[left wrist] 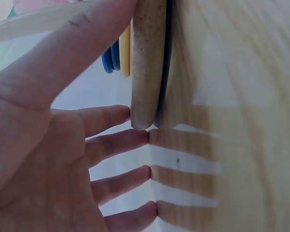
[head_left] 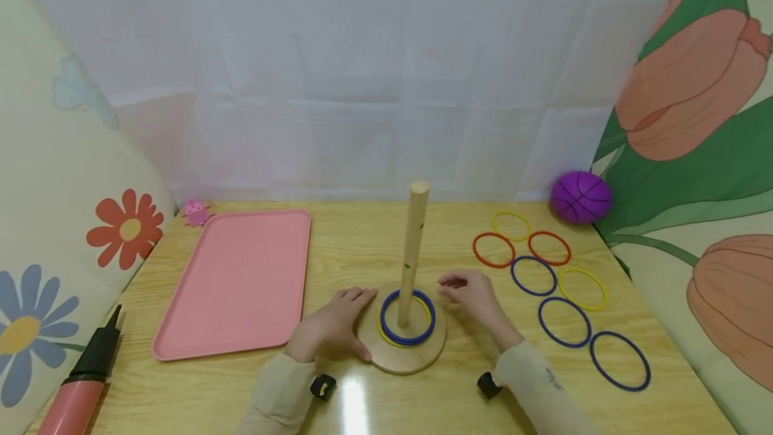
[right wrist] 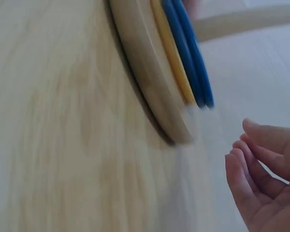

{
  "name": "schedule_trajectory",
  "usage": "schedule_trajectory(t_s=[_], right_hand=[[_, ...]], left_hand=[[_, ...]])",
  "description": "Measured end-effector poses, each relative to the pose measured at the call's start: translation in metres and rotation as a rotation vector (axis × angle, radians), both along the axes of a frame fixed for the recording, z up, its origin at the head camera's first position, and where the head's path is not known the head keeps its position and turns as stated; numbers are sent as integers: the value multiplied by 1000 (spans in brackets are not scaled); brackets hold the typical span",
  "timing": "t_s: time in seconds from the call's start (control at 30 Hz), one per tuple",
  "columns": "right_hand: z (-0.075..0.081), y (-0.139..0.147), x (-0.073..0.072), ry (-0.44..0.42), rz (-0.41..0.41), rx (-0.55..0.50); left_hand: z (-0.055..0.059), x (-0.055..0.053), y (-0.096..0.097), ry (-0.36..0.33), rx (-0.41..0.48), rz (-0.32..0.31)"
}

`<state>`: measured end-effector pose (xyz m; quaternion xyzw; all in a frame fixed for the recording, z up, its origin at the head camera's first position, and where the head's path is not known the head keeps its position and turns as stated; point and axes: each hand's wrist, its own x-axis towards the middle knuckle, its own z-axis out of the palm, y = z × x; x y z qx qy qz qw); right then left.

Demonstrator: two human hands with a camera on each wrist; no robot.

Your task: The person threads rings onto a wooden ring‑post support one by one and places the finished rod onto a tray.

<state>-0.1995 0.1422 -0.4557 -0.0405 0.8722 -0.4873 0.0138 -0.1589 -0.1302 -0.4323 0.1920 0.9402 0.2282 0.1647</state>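
Note:
A wooden peg stand has an upright post [head_left: 415, 240] on a round base [head_left: 401, 360]. Around the foot of the post lie blue rings [head_left: 386, 297] on top of a yellow ring [head_left: 380, 329]. My left hand [head_left: 335, 324] rests at the left edge of the base, thumb spread toward the near side; its fingertips [left wrist: 141, 137] meet the rim and tabletop, fingers fairly straight. Just right of the base is my right hand [head_left: 474, 294], its loosely bent fingers [right wrist: 239, 179] holding nothing and apart from the rings.
Several loose rings in yellow, red and blue [head_left: 620, 387] lie flat at the right. A purple ball [head_left: 582, 197] sits at the back right corner. To the left are a pink tray [head_left: 241, 280], a small pink toy [head_left: 196, 212] and a pink and black pump [head_left: 84, 381].

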Motion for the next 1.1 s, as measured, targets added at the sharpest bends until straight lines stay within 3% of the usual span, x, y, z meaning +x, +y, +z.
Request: schedule_trajectory(t_s=[0.37,0.53,0.8,1.1], right_hand=[[18,94,14,79,-4,0],[27,148,28,104,2,115],[16,227,49,181,-32,274],[6,272,66,-7,-19,400]], left_hand=[[-3,0,0,51,-13,-16],[-3,0,2,56,-13,-18],[-4,-1,3,51,-7,-15],[-6,-2,4,56,-7,-4]])
